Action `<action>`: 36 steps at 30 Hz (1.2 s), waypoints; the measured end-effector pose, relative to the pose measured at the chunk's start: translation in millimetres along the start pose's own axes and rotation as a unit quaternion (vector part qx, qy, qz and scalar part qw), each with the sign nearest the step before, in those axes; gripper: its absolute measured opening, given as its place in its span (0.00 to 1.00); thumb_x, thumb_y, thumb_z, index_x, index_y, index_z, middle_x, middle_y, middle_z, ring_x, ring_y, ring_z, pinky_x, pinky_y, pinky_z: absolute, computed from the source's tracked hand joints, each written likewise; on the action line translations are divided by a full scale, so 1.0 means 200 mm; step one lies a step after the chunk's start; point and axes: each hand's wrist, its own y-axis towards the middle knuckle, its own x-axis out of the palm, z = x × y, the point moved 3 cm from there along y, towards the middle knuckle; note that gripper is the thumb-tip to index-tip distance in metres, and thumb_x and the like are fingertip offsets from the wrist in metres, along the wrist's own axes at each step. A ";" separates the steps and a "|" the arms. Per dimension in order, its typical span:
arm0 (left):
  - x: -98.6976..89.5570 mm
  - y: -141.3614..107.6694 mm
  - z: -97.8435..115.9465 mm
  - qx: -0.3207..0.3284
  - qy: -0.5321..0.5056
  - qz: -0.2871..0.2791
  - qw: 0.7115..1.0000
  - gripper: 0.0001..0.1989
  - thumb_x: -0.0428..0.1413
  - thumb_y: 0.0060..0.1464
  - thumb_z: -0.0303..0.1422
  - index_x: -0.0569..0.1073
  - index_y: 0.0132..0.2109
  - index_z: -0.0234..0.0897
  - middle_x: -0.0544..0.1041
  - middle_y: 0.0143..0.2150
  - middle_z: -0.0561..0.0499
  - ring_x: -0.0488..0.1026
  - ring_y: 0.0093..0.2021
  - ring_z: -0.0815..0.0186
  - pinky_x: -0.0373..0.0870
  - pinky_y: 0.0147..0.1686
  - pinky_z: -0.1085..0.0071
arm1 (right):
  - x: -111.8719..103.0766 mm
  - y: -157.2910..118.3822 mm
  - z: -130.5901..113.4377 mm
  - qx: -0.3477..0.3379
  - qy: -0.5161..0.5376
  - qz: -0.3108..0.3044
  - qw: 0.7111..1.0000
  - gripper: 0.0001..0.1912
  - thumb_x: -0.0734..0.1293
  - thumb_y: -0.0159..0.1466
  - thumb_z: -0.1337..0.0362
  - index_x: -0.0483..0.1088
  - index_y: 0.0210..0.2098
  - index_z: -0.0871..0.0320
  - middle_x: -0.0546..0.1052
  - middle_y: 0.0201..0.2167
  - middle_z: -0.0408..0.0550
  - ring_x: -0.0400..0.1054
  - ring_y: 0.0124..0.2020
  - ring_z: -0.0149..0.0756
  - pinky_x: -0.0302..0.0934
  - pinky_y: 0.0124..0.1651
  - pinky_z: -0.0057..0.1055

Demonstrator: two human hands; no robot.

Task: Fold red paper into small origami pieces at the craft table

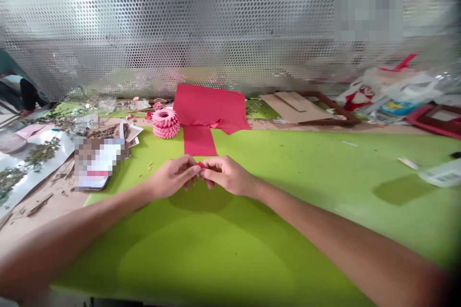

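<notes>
Pinching: the left hand (pixel 172 176) and right hand (pixel 226 175) are gripping a small red paper fold (pixel 200 165) between their fingertips – knuckles nearly touching.
Lying: a red paper sheet (pixel 209 105) is resting at 12 o'clock, its strip reaching toward the hands.
Standing: a pink folded-paper rosette (pixel 165 123) is sitting at 11 o'clock, just beside the sheet.
Spreading: a green mat (pixel 324 211) is stretching beneath both hands.

Papercraft workshop, red paper sheets (pixel 205 105)
</notes>
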 end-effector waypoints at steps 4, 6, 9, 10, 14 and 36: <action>-0.01 0.00 0.00 -0.001 0.060 0.010 0.998 0.16 0.48 0.65 0.41 0.66 0.31 0.37 0.72 0.25 0.54 0.70 0.24 0.70 0.64 0.27 0.75 | 0.01 0.01 0.01 0.006 -0.009 -0.001 1.000 0.14 0.63 0.66 0.57 0.67 0.28 0.58 0.72 0.22 0.43 0.65 0.23 0.30 0.58 0.28 0.28; -0.02 0.00 0.00 -0.015 0.081 0.040 0.996 0.17 0.47 0.65 0.42 0.66 0.30 0.37 0.72 0.23 0.55 0.68 0.23 0.71 0.62 0.26 0.75 | 0.00 0.01 0.00 -0.018 -0.027 0.056 0.998 0.09 0.65 0.65 0.57 0.67 0.34 0.57 0.74 0.27 0.43 0.67 0.26 0.31 0.60 0.29 0.28; -0.04 0.01 -0.01 -0.035 0.063 0.080 0.994 0.19 0.47 0.65 0.44 0.66 0.30 0.37 0.71 0.21 0.55 0.67 0.21 0.71 0.61 0.24 0.75 | -0.02 0.00 -0.03 -0.065 -0.080 0.134 0.986 0.07 0.67 0.64 0.59 0.68 0.39 0.55 0.77 0.35 0.46 0.70 0.30 0.32 0.62 0.31 0.27; -0.04 0.01 -0.01 -0.040 0.050 0.086 0.994 0.19 0.47 0.64 0.45 0.66 0.30 0.37 0.71 0.21 0.55 0.67 0.20 0.71 0.61 0.23 0.75 | -0.02 0.00 -0.04 -0.077 -0.099 0.141 0.982 0.06 0.66 0.65 0.60 0.69 0.40 0.55 0.77 0.36 0.46 0.70 0.31 0.32 0.62 0.32 0.27; -0.05 0.02 -0.03 -0.051 -0.015 0.084 0.995 0.21 0.49 0.62 0.49 0.67 0.31 0.36 0.71 0.20 0.55 0.67 0.20 0.71 0.62 0.23 0.75 | -0.03 -0.02 -0.05 -0.110 -0.135 0.125 0.977 0.08 0.63 0.66 0.64 0.73 0.42 0.54 0.80 0.40 0.47 0.72 0.33 0.33 0.62 0.30 0.28; -0.05 0.03 -0.05 0.020 0.065 0.088 0.994 0.16 0.48 0.65 0.44 0.67 0.36 0.37 0.72 0.26 0.54 0.69 0.24 0.71 0.64 0.25 0.75 | 0.00 0.01 0.00 -0.021 0.053 0.204 0.977 0.12 0.69 0.62 0.54 0.71 0.36 0.57 0.76 0.31 0.46 0.67 0.29 0.32 0.62 0.31 0.29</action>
